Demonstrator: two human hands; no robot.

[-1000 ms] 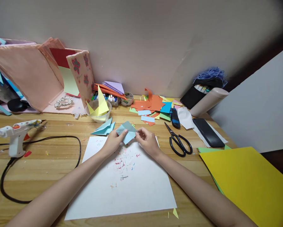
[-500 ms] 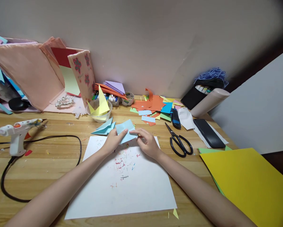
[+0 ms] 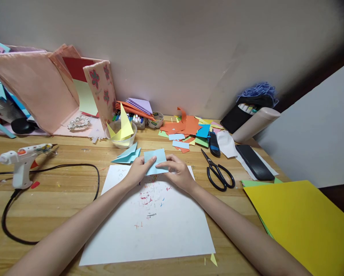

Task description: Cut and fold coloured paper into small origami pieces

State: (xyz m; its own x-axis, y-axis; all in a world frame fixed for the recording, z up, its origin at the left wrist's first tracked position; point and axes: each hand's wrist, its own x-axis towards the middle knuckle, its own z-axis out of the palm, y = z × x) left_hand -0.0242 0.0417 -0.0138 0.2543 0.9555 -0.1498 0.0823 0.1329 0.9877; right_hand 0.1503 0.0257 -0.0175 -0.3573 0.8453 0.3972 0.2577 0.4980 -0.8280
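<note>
Light-blue paper square (image 3: pixel 160 155) held between both hands, at the far edge of a white sheet (image 3: pixel 148 239).
Left hand (image 3: pixel 137 171): thumb pressed on the paper's face, fingers behind, pinching it. Right hand (image 3: pixel 178 172): index finger laid across the face; cannot tell whether it grips. Folded blue paper pieces (image 3: pixel 128 156) just left of the square; behind them, clear plastic bowl (image 3: pixel 120 144) with yellow paper cutouts (image 3: pixel 126 128). Black-handled scissors (image 3: pixel 221 179) right of the right hand; hot glue gun (image 3: pixel 22 168) far left.
</note>
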